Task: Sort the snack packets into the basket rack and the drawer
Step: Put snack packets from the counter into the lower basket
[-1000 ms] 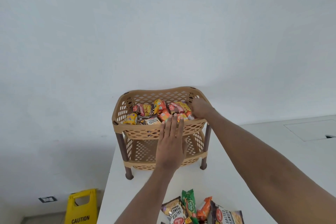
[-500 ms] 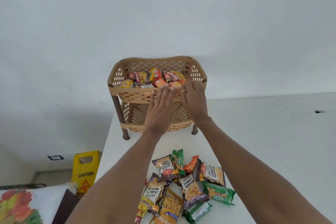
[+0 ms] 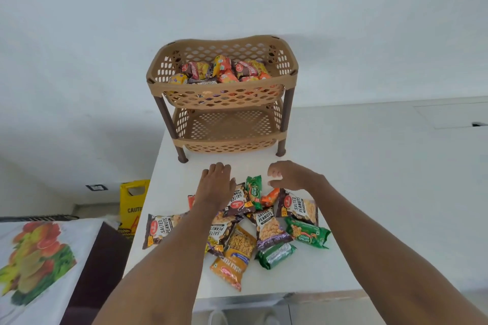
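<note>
Left hand (image 3: 215,185): relaxed, nothing held
Right hand (image 3: 289,176): loosely curled, nothing held
Packet pile (image 3: 269,229): found beneath both, before the basket rack (image 3: 229,138)
Counted: three green packets (image 3: 307,233), one rack

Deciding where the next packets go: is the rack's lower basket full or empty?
Empty. The lower basket shows only its bare perforated floor; the rack's packets all lie in the top basket.

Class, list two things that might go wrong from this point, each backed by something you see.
1. The top basket looks heaped; more packets may spill out, while the lower basket sits empty.
2. The orange masala packet lies near the front edge of the table; the left hand or right hand rummaging the overlapping pile might knock it off.
</note>
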The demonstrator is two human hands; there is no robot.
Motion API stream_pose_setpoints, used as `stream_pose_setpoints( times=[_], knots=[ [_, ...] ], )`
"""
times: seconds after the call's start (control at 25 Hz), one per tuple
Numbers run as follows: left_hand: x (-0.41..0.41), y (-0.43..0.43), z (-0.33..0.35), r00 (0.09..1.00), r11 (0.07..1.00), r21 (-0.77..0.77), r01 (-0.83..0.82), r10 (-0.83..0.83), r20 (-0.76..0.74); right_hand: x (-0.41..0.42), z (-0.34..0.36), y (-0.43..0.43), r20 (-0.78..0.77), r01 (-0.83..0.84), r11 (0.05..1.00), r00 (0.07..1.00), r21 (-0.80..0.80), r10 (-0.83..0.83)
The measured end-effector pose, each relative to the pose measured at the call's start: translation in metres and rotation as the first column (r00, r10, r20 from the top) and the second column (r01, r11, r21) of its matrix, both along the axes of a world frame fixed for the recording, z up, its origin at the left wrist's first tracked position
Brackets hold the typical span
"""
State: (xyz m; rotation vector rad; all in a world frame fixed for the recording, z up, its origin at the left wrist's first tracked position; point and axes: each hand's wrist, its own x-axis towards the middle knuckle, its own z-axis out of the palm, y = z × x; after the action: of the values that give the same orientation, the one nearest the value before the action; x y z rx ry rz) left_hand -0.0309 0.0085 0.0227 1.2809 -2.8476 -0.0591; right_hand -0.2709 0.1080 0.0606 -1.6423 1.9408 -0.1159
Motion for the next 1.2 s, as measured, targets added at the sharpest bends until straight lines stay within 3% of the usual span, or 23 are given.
stream_pose_setpoints(
  times=[0.12,0.28,0.4,0.6,0.76,0.84,0.96,1.04,1.2],
  knots=[
    [-0.008,0.009,-0.004,0.984,0.983,0.122,-0.136,0.121,0.129,-0.022,-0.005,0.014,-0.032,0.06,0.979,0.998,0.196,-0.055],
    [-0.02,0.021,-0.004,0.944,0.906,0.283,-0.315,0.268,0.191,-0.04,-0.015,0.031,-0.116,0.009,0.928,0.993,0.373,0.037],
    [-0.03,0.03,0.0,0.91,0.834,0.366,-0.412,0.364,0.196,-0.042,-0.027,0.042,-0.084,0.0,0.936,0.996,0.353,0.032],
    [-0.038,0.036,-0.002,0.806,0.627,0.568,-0.534,0.58,0.118,-0.042,-0.041,0.051,-0.027,-0.008,0.954,1.0,0.299,0.017],
    [-0.04,0.029,-0.006,0.681,0.488,0.682,-0.545,0.732,0.021,-0.046,-0.045,0.053,0.021,0.011,0.968,1.0,0.249,-0.016],
    [-0.039,0.022,-0.007,0.641,0.465,0.713,-0.524,0.767,-0.029,-0.05,-0.042,0.051,0.061,0.043,0.975,0.997,0.22,-0.057],
    [-0.036,0.013,-0.007,0.661,0.463,0.733,-0.499,0.75,-0.024,-0.057,-0.031,0.041,0.096,0.082,0.984,0.991,0.155,-0.097],
    [-0.036,0.008,-0.003,0.728,0.465,0.741,-0.485,0.684,0.047,-0.06,-0.024,0.031,0.14,0.118,0.986,0.981,0.118,-0.134],
    [-0.036,-0.006,0.003,0.816,0.474,0.733,-0.488,0.546,0.191,-0.055,-0.017,0.004,0.368,0.232,0.97,0.897,0.078,-0.245]
  ],
)
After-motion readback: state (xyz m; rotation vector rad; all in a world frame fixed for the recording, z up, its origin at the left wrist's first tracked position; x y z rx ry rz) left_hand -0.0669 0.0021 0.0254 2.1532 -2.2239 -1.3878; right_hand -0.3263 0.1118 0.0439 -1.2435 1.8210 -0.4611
